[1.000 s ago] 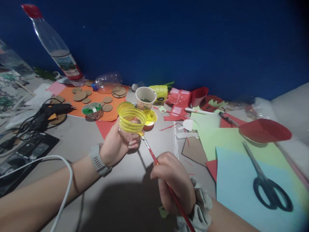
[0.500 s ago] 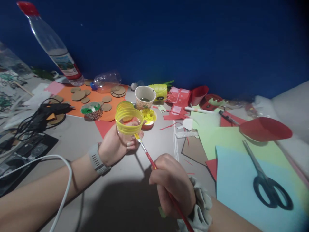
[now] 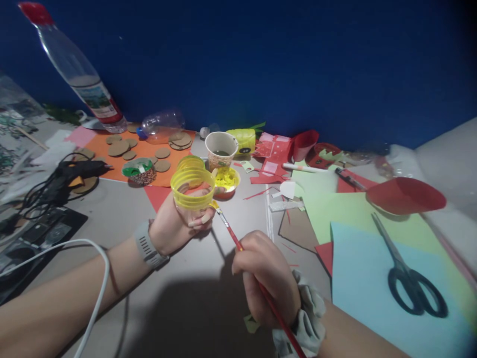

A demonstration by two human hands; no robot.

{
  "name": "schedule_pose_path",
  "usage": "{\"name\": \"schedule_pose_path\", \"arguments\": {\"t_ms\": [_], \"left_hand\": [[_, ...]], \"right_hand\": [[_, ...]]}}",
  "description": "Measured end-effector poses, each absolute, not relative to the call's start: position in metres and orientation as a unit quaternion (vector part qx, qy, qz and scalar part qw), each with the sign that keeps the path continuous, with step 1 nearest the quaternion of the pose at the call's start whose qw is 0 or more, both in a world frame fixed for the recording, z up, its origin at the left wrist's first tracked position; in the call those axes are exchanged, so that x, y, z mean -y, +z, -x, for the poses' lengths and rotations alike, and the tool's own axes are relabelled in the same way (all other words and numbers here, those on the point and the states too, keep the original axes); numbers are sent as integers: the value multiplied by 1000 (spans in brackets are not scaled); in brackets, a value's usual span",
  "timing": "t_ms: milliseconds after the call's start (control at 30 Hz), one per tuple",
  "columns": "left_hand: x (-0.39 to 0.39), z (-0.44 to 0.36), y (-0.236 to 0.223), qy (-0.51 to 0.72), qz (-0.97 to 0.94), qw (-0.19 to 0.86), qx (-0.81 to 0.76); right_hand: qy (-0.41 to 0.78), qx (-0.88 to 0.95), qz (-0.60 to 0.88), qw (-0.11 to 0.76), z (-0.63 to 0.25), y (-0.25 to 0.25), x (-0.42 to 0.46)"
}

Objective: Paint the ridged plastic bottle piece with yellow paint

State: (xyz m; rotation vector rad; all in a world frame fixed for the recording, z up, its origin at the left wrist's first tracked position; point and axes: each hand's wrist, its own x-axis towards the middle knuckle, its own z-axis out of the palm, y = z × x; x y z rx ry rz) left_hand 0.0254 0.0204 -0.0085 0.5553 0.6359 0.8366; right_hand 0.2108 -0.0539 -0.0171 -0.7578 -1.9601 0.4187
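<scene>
My left hand (image 3: pixel 182 221) is closed around a clear plastic bottle piece (image 3: pixel 193 188) with yellow paint on its ridged wall; its open end faces me. Between the fingers of my right hand (image 3: pixel 266 278) is a red-handled paintbrush (image 3: pixel 233 235). Its yellow-coated bristles are at the lower right side of the bottle piece; whether they touch it I cannot tell. Just behind my left hand sits a small dish of yellow paint (image 3: pixel 226 180). A paper cup (image 3: pixel 221 149) with dark liquid stands beyond that dish.
Scissors (image 3: pixel 408 278) lie on blue paper (image 3: pixel 357 308) at the right. Cardboard discs (image 3: pixel 118 148) and a cup of green paint (image 3: pixel 139 171) rest on orange paper at the left. A tall bottle (image 3: pixel 80 74) stands behind. A white cable (image 3: pixel 100 293) crosses over my left forearm.
The bottle piece has turned slightly in my left hand. The brush tip has shifted a little away from its wall, towards the lower right.
</scene>
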Motion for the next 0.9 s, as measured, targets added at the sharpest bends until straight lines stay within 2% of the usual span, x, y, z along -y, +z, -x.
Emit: {"name": "schedule_pose_path", "arguments": {"t_ms": [300, 600, 900], "left_hand": [[-20, -21, -10, 349, -249, 864, -264], [-16, -19, -10, 331, -260, 869, -259], [-17, -17, -12, 297, -272, 884, -236]], "right_hand": [[194, 804, 258, 500, -212, -16, 57], [212, 797, 288, 486, -217, -7, 62], [182, 778, 311, 515, -217, -10, 59]]}}
